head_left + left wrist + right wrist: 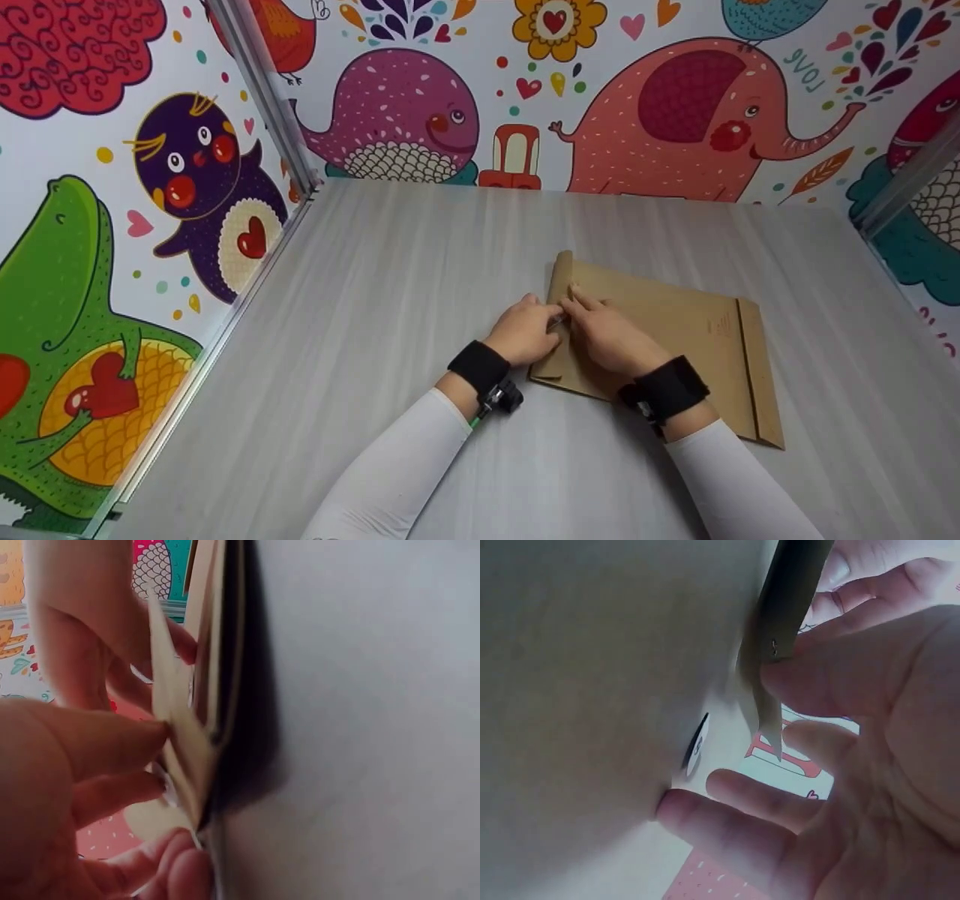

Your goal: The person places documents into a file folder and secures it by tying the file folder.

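Note:
A brown kraft paper file envelope [667, 307] lies on the table with its flap side to the left. My left hand [525, 334] is at the left edge, its thumb and fingers pinching the raised flap [176, 701]. Across from it, my right hand [611, 337] reaches over the envelope and holds the same flap by the thumb. Two of its fingers are near a round white button [697, 746] on the envelope's face. A small metal rivet [774, 647] shows on the flap's underside. Whether a string runs between the hands cannot be made out.
The envelope's right end has a dark folded strip [750, 367]. Grey wood-patterned table [375, 262] surrounds the envelope. Printed cartoon walls [525, 97] stand at the back and sides, with a metal rail [202, 352] along the left edge.

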`<act>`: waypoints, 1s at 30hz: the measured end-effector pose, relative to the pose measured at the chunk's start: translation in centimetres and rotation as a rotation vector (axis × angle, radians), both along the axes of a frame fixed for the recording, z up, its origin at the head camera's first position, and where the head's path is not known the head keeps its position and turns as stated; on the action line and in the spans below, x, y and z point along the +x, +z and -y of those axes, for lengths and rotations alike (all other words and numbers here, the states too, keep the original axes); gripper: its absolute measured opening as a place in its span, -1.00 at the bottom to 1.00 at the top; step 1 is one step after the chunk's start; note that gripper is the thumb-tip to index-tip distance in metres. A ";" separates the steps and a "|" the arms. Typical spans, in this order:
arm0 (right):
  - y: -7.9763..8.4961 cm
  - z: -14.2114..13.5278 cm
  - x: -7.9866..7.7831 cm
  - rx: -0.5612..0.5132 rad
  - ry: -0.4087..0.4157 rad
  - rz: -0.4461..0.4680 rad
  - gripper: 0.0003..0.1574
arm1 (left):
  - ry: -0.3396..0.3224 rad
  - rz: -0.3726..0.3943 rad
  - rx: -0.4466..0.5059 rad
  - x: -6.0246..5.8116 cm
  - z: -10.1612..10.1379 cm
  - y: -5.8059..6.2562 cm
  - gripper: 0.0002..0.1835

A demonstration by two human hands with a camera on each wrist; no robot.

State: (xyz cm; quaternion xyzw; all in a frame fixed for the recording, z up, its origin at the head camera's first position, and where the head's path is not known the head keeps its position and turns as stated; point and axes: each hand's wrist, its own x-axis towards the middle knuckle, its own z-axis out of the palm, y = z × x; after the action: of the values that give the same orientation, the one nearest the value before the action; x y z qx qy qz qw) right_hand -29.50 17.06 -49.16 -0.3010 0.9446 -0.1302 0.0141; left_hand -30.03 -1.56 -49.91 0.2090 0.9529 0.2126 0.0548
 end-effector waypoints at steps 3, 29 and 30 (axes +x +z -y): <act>0.0 0.1 0.2 0.060 -0.001 -0.008 -0.43 | -0.015 -0.005 -0.006 0.0 0.0 0.0 -0.54; 0.4 1.2 0.4 0.213 -0.091 0.039 -0.45 | 0.335 0.460 0.708 -0.4 0.3 0.4 -0.59; 0.3 1.2 0.4 0.215 -0.100 0.042 -0.45 | 0.359 0.494 0.748 -0.5 0.2 0.4 -0.58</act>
State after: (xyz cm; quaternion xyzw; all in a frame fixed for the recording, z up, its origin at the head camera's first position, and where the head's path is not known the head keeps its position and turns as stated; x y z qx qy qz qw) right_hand -29.08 15.83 -48.82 -0.2473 0.9665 -0.0350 0.0596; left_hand -30.52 -1.78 -49.51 -0.0101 0.7905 0.5903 0.1630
